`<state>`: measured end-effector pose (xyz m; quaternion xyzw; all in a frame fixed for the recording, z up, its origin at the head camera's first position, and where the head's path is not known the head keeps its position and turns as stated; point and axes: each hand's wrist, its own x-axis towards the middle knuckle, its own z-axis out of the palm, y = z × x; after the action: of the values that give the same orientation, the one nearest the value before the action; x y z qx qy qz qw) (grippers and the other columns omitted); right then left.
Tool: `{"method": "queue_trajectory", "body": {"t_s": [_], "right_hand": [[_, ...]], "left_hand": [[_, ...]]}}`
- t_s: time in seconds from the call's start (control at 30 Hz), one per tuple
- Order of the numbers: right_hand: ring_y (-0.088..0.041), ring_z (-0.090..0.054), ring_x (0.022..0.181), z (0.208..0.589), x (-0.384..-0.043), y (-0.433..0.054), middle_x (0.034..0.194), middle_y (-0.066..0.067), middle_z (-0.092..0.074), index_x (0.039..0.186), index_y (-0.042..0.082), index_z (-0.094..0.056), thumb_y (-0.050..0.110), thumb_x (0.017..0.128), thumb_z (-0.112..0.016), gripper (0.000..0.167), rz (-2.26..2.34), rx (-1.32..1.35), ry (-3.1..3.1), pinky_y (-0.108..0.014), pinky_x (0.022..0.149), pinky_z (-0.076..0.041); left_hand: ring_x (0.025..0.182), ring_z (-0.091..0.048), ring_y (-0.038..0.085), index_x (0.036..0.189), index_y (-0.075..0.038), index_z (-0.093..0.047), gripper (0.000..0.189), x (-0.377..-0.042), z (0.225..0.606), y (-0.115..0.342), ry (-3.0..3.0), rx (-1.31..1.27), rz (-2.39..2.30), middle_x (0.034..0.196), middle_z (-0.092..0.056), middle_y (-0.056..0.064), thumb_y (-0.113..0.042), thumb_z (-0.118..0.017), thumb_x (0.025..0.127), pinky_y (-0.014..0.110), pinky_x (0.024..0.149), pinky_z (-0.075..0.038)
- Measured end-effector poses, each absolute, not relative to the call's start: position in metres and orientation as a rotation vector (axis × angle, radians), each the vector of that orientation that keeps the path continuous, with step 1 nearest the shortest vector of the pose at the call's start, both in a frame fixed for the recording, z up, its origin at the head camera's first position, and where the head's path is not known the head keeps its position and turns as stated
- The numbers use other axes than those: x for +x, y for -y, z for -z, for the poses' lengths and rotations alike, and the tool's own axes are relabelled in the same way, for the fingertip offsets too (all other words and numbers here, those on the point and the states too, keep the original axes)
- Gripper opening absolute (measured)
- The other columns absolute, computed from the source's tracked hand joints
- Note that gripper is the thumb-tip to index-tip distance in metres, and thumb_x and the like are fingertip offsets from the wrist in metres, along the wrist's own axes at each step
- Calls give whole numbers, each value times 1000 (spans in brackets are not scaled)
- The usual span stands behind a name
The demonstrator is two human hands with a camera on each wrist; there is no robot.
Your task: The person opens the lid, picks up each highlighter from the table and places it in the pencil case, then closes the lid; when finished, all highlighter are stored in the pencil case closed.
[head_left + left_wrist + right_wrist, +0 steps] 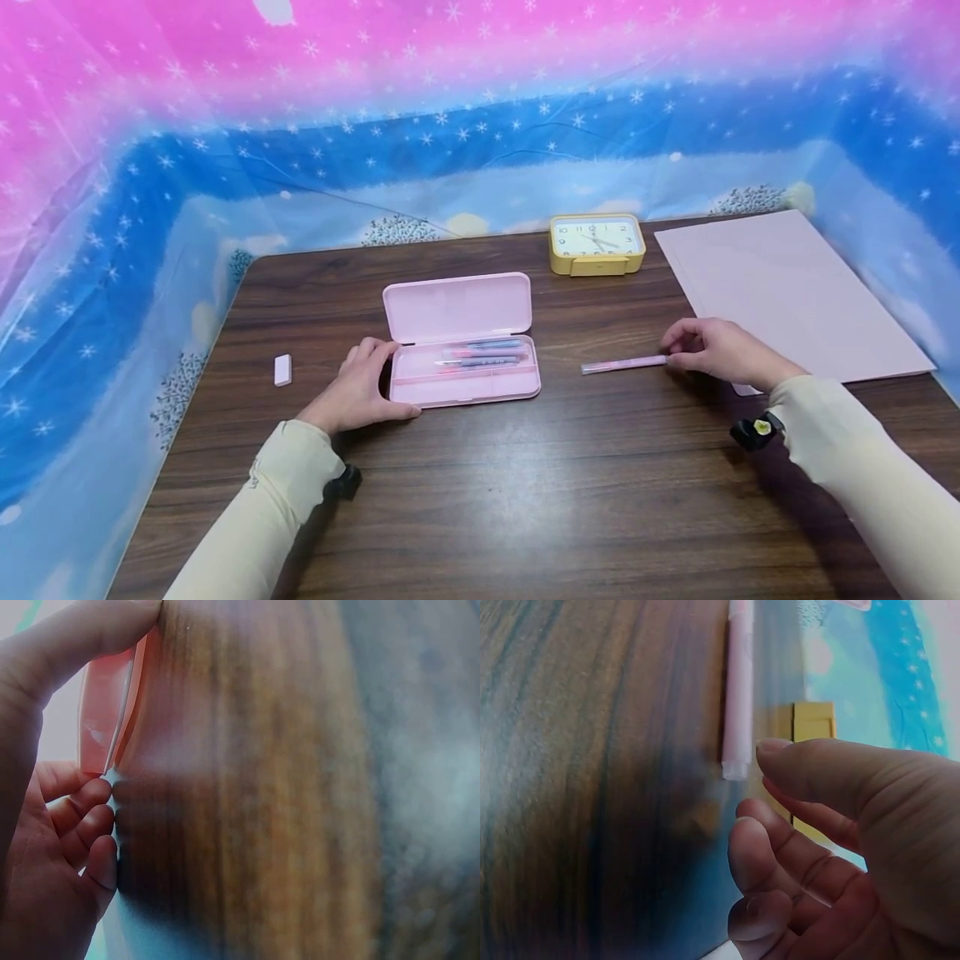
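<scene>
A pink pencil case (457,304) lies on the table with its lid up. Several pens (483,354) lie in its back compartment. My left hand (356,387) holds the left end of the case, thumb at the front corner and index finger towards the hinge; the left wrist view shows that end of the case (105,712) between thumb and forefinger. To the right, a slim pink pen (622,365) lies flat on the table. My right hand (708,346) is at its right end, fingers loosely bent; in the right wrist view the thumb is beside the pen (739,697), apart from it.
A white eraser (282,370) lies left of my left hand. Behind the pen stands a yellow clock (597,246). Large pale pink sheets or a folder (795,292) cover the table's right side, partly under my right hand. A patterned cloth (450,125) hangs around the table's edges.
</scene>
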<state>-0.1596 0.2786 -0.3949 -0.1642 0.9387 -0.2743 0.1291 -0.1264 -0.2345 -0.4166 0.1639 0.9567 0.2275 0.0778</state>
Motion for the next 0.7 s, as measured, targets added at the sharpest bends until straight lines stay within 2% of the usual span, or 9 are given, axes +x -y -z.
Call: {"method": "queue_trajectory", "body": {"t_s": [0.3, 0.7], "right_hand": [[-14, -52, 73, 402, -162, -270, 78, 2, -62, 91, 11, -67, 13, 87, -73, 7, 733, -475, -2716, -32, 70, -42], [-15, -53, 76, 404, -163, -272, 81, 3, -64, 93, 15, -68, 16, 90, -71, 4, 760, -502, -2711, -31, 71, -43]], "left_hand": [[116, -41, 31, 143, -7, -44, 94, -127, 416, 233, -2861, 499, -702, 128, -46, 14, -51, -83, 68, 53, 100, -39], [116, -41, 31, 144, -7, -44, 96, -126, 418, 235, -2865, 491, -700, 128, -46, 14, -50, -83, 68, 52, 100, -38]]}}
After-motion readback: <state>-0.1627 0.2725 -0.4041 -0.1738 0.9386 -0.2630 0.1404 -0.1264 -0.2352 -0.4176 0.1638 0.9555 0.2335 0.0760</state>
